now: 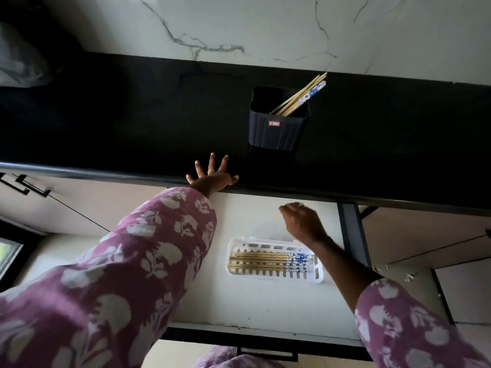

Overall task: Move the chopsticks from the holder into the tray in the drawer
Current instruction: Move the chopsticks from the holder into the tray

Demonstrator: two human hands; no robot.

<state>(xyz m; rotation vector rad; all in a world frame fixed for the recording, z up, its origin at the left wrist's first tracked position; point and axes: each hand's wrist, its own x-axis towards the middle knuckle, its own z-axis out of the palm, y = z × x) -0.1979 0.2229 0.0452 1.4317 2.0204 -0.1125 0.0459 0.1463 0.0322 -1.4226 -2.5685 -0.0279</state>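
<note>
A dark square holder stands on the black counter with several wooden chopsticks leaning out to the right, some with blue-and-white ends. Below it, in the open drawer, a white slotted tray holds several chopsticks lying side by side. My left hand rests flat on the counter's front edge with fingers spread, left of the holder. My right hand hovers over the drawer just above the tray, fingers curled loosely, and nothing shows in it.
The black counter runs along a white marble wall. The drawer has a pale floor, a black right rail and a black front handle. Cabinet doors with black handles lie left and right. A grey bundle sits at the far left of the counter.
</note>
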